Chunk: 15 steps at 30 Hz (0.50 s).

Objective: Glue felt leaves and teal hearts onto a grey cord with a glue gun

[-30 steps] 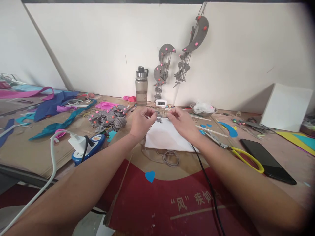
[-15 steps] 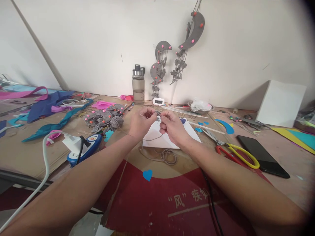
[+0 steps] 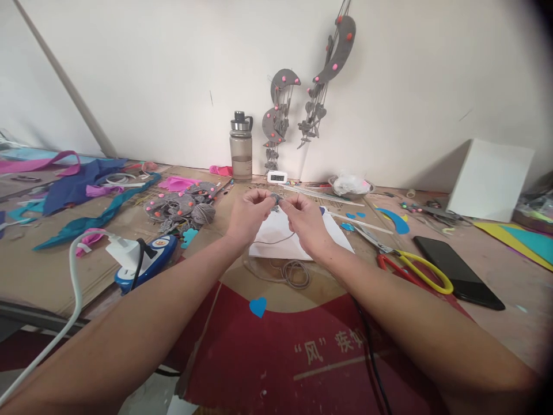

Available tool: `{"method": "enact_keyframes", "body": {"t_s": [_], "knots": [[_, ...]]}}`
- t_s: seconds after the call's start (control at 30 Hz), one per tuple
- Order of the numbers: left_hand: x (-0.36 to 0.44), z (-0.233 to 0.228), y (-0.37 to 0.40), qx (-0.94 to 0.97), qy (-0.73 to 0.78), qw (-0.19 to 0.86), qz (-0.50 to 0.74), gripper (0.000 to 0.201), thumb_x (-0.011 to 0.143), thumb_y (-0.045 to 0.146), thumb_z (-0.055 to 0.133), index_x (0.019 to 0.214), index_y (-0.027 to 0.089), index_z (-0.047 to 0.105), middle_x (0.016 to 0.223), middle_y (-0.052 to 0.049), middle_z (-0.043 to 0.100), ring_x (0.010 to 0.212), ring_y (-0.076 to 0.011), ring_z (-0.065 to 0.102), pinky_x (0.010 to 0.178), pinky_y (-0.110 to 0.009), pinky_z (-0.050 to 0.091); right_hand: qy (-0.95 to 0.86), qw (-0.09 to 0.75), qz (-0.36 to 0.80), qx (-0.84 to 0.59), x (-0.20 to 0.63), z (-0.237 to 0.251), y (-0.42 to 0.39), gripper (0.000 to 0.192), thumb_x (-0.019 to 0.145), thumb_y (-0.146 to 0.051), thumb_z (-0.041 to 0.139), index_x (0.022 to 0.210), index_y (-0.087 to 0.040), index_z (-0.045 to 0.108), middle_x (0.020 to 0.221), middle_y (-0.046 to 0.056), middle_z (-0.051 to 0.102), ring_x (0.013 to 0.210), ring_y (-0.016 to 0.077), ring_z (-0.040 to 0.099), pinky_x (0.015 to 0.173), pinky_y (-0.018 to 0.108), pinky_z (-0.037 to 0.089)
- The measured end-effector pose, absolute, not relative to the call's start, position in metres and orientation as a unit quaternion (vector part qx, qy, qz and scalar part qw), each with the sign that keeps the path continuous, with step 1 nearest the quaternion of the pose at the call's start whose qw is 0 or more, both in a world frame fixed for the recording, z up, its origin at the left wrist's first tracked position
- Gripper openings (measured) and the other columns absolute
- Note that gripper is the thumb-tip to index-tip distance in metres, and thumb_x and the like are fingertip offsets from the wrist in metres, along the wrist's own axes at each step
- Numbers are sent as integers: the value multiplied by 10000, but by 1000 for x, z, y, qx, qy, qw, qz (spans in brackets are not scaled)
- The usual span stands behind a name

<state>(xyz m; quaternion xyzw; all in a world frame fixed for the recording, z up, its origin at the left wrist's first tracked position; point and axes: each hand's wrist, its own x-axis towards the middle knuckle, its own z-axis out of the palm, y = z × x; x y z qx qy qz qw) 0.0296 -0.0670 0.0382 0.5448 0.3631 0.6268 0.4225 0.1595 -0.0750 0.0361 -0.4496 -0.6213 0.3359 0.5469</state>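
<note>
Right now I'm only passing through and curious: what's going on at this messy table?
A person's left hand and right hand pinch a small grey felt piece between them, above a white sheet. A grey cord trails down to a coil. Yellow-handled scissors and a black phone lie to the right.
</note>
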Motion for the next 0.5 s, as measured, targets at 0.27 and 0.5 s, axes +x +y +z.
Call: {"method": "enact_keyframes", "body": {"t_s": [0.27, 0.5], "knots": [[32, 40, -67, 499, 333, 511, 616, 126, 650, 194, 688, 627, 158, 569, 511, 31, 477, 471, -63, 405, 466, -215, 315, -590, 580, 323, -459, 159, 37, -76, 223, 745, -426, 628, 783, -224, 540, 584, -65, 424, 502, 94, 354, 481, 249, 292], [32, 42, -70, 482, 306, 567, 593, 200, 631, 200, 704, 567, 154, 520, 552, 24, 464, 528, -66, 414, 474, -197, 330, -590, 578, 336, -452, 158, 39, -79, 171, 747, -368, 586, 779, -202, 607, 588, -56, 404, 521, 92, 296, 488, 251, 247]]}}
